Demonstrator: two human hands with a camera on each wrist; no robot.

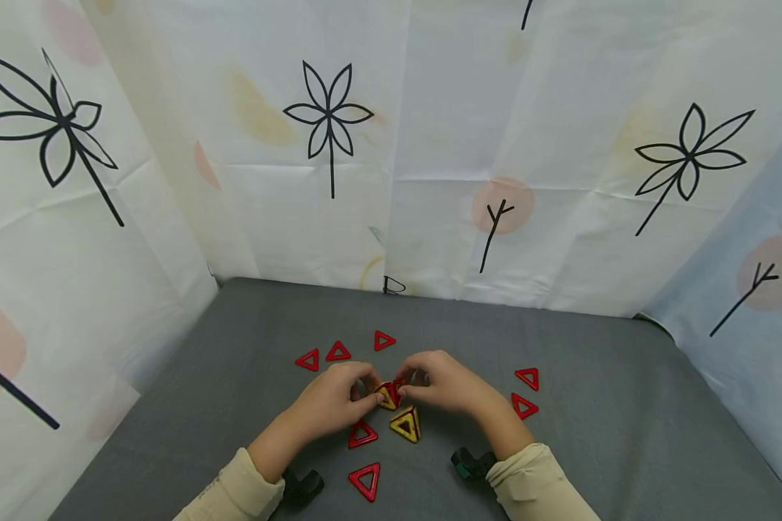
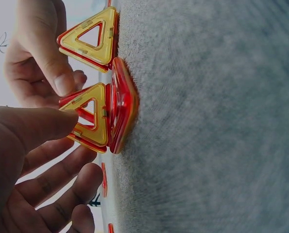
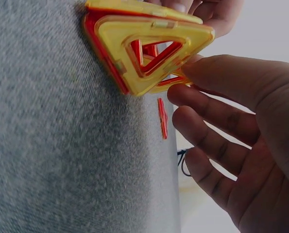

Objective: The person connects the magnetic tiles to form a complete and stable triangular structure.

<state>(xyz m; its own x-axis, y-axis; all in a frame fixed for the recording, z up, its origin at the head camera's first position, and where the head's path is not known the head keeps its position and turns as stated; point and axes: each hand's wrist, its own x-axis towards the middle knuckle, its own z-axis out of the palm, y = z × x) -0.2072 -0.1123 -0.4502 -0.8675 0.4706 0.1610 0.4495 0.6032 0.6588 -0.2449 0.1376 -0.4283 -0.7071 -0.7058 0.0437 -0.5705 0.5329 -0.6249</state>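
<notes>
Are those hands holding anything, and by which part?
Yes: a red-and-yellow triangular piece. The left hand pinches its upper corner; the right hand seems to pinch its red side.

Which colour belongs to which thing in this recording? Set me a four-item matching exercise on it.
Things
1. Tile piece gripped by the left hand
2. Pair of triangular frame tiles to the right of the right hand
3. Cloth-textured tabletop
4. Sleeves

Colours
A. Gray
B. Beige
C. Yellow and red
D. Red, with no yellow showing

Right pairs
1-C, 2-D, 3-A, 4-B
</notes>
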